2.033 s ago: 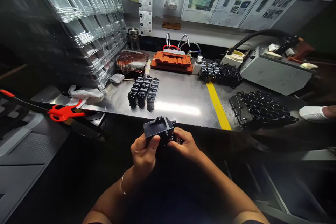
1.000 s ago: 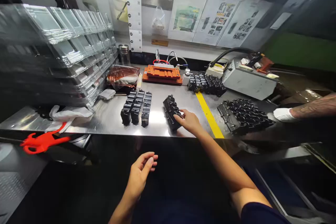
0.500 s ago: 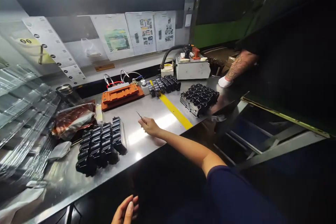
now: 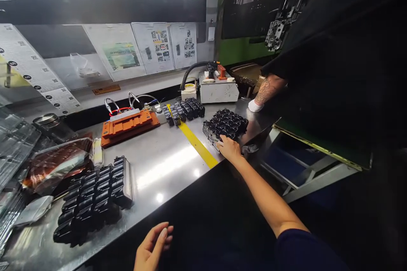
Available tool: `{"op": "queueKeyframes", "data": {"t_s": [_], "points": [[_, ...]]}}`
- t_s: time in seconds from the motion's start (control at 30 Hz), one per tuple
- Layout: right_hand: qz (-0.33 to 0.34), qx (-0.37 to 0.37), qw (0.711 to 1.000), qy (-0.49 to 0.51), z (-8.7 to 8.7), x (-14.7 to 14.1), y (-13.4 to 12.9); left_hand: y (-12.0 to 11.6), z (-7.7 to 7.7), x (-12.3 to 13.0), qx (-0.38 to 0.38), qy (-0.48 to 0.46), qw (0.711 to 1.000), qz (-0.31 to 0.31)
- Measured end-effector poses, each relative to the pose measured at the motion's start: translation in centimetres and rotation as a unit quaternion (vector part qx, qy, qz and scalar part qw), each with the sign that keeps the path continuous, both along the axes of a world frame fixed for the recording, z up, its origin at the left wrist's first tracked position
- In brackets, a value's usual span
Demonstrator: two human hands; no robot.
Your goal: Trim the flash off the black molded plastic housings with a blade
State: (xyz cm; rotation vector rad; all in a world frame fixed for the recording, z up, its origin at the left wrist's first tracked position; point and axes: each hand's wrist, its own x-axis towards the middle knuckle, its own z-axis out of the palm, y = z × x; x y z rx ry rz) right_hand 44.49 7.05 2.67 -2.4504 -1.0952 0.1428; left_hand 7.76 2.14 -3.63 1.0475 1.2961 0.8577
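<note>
My right hand (image 4: 229, 149) reaches out to the near left edge of a block of black ridged plastic parts (image 4: 227, 123) at the right of the bench, its fingertips against the block's side. The thin pointed tool it held a moment ago is hardly visible now against the dark parts; none lies on the bench. In front of the bench, low in the view, my left hand (image 4: 154, 245) hovers with loosely curled fingers, thumb apart, nothing in it. Nearest to it on the bench is another block of black ridged parts (image 4: 95, 199).
A smaller row of black parts (image 4: 184, 110) lies across the yellow tape (image 4: 199, 146). Behind stand an orange fixture (image 4: 130, 126) and a grey box (image 4: 219, 92). Plastic-wrapped material (image 4: 59, 163) sits left. A co-worker's white-gloved hand (image 4: 255, 106) rests at the far right bench end.
My right hand has moved right, from above the middle of the bench to the right-hand black block. My left hand has stayed nearly still. The camera has turned slightly right.
</note>
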Motion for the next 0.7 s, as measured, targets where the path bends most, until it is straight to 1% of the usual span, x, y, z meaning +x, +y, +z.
{"op": "queueKeyframes", "data": {"t_s": [0.07,0.13,0.23,0.27,0.3,0.33,0.37,0.4,0.43,0.47,0.5,0.53,0.63,0.7], "points": [[0.019,0.001,1.0,0.023,-0.7,-2.1,0.1,1.1,0.7,1.8,0.004,-0.015,1.0,-0.016],[0.052,0.001,0.997,0.057,-1.5,-5.2,-0.2,2.6,1.2,3.3,0.016,-0.033,0.999,-0.017],[0.133,-0.006,0.986,0.105,-2.6,-10.4,-1.6,5.2,1.7,4.6,0.038,-0.03,0.999,0.003],[0.184,-0.005,0.975,0.126,-2.9,-11.9,-2.1,6.0,1.8,4.7,0.047,-0.012,0.999,0.009],[0.259,0.007,0.955,0.145,-2.9,-13.0,-2.4,6.6,1.9,4.6,0.056,0.01,0.998,0.011],[0.319,0.017,0.936,0.149,-2.8,-13.8,-2.7,7.0,1.9,4.4,0.063,0.026,0.998,0.01],[0.361,0.025,0.922,0.139,-2.5,-14.2,-2.7,7.2,1.9,4.1,0.067,0.035,0.997,0.003],[0.385,0.027,0.916,0.112,-2.1,-14.3,-2.5,7.2,1.9,3.7,0.066,0.034,0.997,-0.008],[0.38,0.018,0.922,0.074,-1.6,-14.1,-2.0,7.0,1.9,3.3,0.061,0.028,0.998,-0.02],[0.369,-0.006,0.929,0.032,-1.1,-13.9,-1.3,6.5,1.8,2.9,0.055,0.02,0.998,-0.032],[0.373,-0.037,0.927,-0.011,-0.7,-13.5,-0.4,6.0,1.7,2.6,0.05,0.015,0.998,-0.041],[0.386,-0.054,0.921,-0.017,-0.4,-13.3,0.5,5.4,1.5,2.3,0.047,0.015,0.998,-0.045],[0.411,-0.094,0.907,-0.023,-0.8,-13.3,2.8,3.5,1.0,1.6,0.05,0.028,0.998,-0.032],[0.416,-0.114,0.901,-0.035,-1.3,-13.9,3.4,2.7,0.8,1.3,0.044,0.028,0.999,-0.015]]}}
